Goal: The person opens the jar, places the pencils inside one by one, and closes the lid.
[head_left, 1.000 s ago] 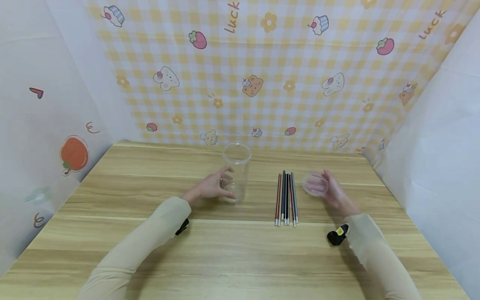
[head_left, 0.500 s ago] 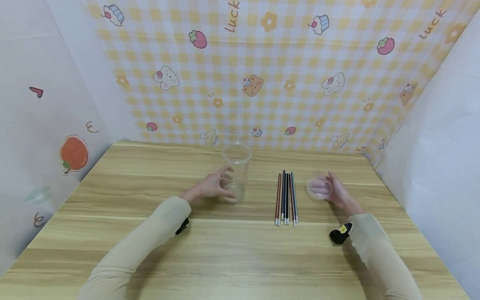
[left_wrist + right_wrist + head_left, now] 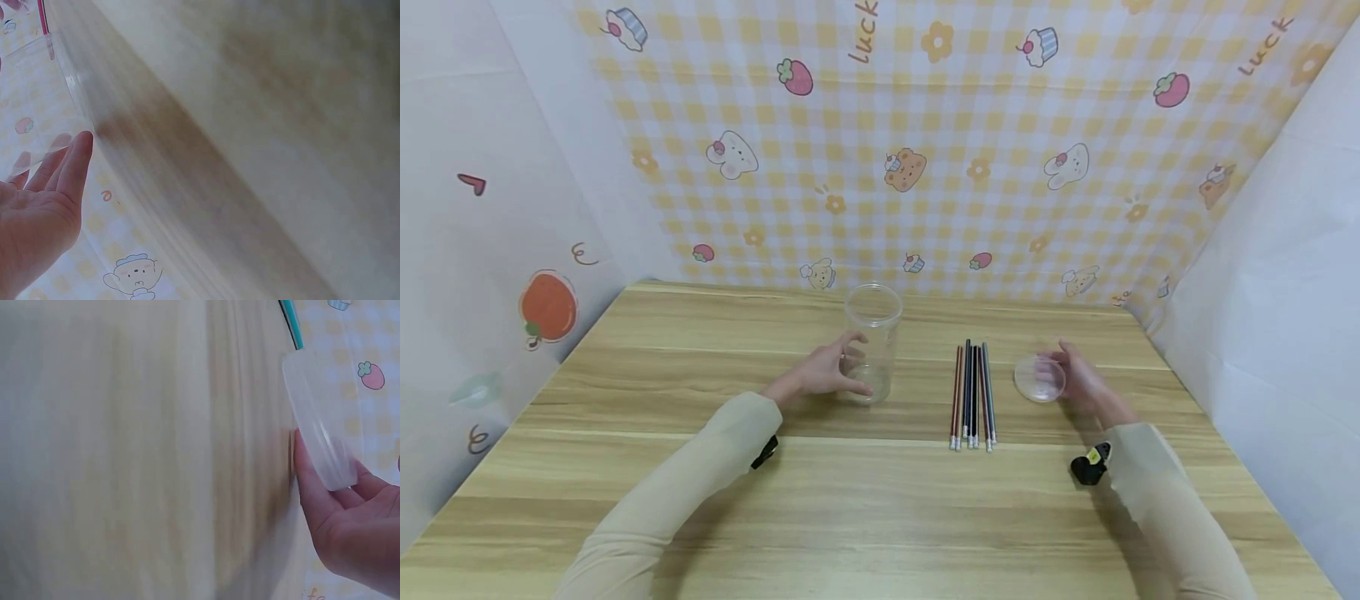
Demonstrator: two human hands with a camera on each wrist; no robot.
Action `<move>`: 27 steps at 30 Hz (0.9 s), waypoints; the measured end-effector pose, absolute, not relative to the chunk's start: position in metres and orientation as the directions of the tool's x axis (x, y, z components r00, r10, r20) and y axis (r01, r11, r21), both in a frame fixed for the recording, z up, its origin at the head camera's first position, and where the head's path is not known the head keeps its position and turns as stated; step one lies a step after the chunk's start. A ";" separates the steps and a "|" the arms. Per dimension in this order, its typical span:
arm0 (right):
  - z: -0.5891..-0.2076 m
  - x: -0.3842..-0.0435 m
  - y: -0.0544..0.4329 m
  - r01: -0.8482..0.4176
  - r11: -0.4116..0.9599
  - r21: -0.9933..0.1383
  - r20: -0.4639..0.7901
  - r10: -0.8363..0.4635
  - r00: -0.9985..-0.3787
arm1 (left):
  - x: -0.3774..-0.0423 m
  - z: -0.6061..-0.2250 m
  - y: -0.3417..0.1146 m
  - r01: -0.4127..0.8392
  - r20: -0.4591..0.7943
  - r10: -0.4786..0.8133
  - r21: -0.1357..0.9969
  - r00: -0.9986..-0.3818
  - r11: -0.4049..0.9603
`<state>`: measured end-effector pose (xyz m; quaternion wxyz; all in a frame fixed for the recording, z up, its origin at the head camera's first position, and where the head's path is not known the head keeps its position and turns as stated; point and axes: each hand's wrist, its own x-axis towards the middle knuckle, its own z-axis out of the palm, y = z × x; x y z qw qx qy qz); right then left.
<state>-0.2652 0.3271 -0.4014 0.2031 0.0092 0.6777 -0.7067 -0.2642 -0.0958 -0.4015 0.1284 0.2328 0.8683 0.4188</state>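
Prog, L to R: clear cup (image 3: pixel 884 354) upright on tabletop (image 3: pixel 850 517), looks empty; pencils (image 3: pixel 975 392) lying loose nearby, none in cup; clear lid (image 3: pixel 1037 383) off cup, R of pencils. Prob. early stage. Grip: L hand (image 3: pixel 823 371) half-spread, fingers + thumb curved round cup's lower part. R hand (image 3: pixel 1081 379) nearly closed, holds lid's edge; lid/tabletop contact can't tell.

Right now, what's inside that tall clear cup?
Nothing shows inside the clear cup; the wooden table shows through its wall. The left hand covers a small patch on its left, hiding what's behind.
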 end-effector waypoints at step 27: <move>-0.386 -0.267 0.304 0.079 0.446 -0.892 -0.111 -0.047 -0.993 | -0.266 -0.403 -0.097 0.288 -0.037 0.509 0.788 -0.860 0.544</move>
